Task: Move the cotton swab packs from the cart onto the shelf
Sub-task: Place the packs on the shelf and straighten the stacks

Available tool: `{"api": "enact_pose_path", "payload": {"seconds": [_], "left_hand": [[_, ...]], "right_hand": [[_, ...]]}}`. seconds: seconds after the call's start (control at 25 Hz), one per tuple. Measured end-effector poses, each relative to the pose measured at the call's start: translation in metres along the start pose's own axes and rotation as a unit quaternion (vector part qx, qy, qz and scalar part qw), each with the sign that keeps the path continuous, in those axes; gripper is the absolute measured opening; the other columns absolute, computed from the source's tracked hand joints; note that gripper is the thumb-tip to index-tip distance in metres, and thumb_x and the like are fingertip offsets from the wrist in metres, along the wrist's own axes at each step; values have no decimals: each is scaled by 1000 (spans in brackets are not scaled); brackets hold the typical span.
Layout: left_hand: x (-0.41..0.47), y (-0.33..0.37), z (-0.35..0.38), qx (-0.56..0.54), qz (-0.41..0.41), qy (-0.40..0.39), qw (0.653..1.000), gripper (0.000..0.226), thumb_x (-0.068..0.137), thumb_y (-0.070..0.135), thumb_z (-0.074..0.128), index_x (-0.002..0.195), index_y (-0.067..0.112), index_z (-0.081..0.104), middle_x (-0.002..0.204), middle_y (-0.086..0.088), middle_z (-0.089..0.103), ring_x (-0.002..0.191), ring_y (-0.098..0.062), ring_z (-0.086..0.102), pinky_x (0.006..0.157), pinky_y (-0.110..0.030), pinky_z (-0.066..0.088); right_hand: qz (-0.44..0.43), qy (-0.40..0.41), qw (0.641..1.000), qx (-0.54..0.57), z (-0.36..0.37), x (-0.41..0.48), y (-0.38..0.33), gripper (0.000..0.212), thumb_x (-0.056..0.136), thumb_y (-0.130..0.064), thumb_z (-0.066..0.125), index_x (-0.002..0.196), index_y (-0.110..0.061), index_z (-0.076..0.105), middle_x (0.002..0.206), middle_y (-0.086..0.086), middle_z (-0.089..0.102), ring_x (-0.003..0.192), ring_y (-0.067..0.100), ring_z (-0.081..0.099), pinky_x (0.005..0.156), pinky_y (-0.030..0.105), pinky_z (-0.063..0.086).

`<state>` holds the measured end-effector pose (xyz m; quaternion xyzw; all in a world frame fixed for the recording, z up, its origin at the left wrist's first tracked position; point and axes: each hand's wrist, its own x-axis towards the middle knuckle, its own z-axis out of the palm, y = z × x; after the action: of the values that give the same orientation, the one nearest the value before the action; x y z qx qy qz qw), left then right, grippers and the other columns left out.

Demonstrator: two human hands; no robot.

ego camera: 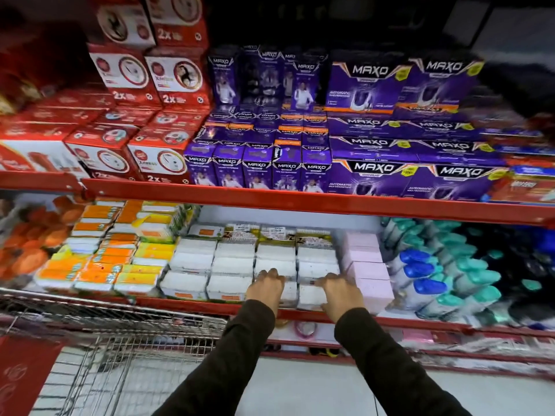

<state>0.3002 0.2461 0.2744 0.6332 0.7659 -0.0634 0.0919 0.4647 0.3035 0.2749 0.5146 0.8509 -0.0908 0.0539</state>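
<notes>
Both hands (303,288) rest on shelved swab packs (295,267)

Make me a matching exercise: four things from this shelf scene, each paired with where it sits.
Things:
1. purple Maxo boxes
2. pink packs
3. wire cart
4. left hand

Places:
A. lower left, in front of the shelves
B. upper shelf, centre and right
C. on the front white cotton swab packs
D. lower shelf, just right of the white packs

Pairs: 1-B, 2-D, 3-A, 4-C
</notes>
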Motion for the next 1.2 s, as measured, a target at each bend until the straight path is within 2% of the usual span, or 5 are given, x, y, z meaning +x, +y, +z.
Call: {"api": "enact_pose_path", "payload": {"seconds": [0.32, 0.52, 0.6, 0.84, 1.2], "left_hand": [[-26, -3, 15, -252, -65, 132, 957, 66, 91, 19, 63, 150, 19, 33, 151, -6, 31, 134, -24, 42, 112, -32, 40], [-55, 29, -9, -778, -375, 46, 501, 62, 105, 26, 43, 156, 15, 10, 164, -14, 7, 148, -36, 21, 120, -43, 22], [-54, 35, -16, -869, -393, 4, 301, 58, 106, 30, 39, 156, 18, 11, 163, -17, 13, 147, -38, 24, 120, -45, 23], [-38, 25, -15, -901, -401, 19, 163, 76, 96, 57, 44, 156, 23, 13, 160, -19, 19, 126, -41, 50, 120, -51, 28], [-26, 10, 2, -913, -374, 31, 159, 74, 97, 56, 43, 154, 14, 19, 160, -13, 23, 138, -45, 37, 115, -54, 34]], "right_hand": [[64, 110, 921, 367, 11, -27, -2, 41, 82, -19, 76, 119, -23, 61, 125, -1, 56, 116, 20, 54, 95, 32, 51], [381, 13, 274, 883, 22, -48, -22, 61, 95, -33, 61, 146, -12, 36, 144, 21, 39, 130, 42, 45, 107, 50, 43], [410, -7, 173, 895, 24, -46, -21, 69, 95, -40, 58, 150, -10, 28, 155, 21, 29, 136, 44, 39, 113, 52, 37], [395, -21, 156, 905, 7, -30, -25, 75, 96, -50, 49, 148, -1, 24, 154, 28, 31, 139, 42, 37, 118, 47, 31], [377, -28, 182, 908, 15, -19, -23, 75, 94, -39, 58, 150, -3, 23, 153, 28, 31, 136, 41, 42, 115, 49, 36]]}}
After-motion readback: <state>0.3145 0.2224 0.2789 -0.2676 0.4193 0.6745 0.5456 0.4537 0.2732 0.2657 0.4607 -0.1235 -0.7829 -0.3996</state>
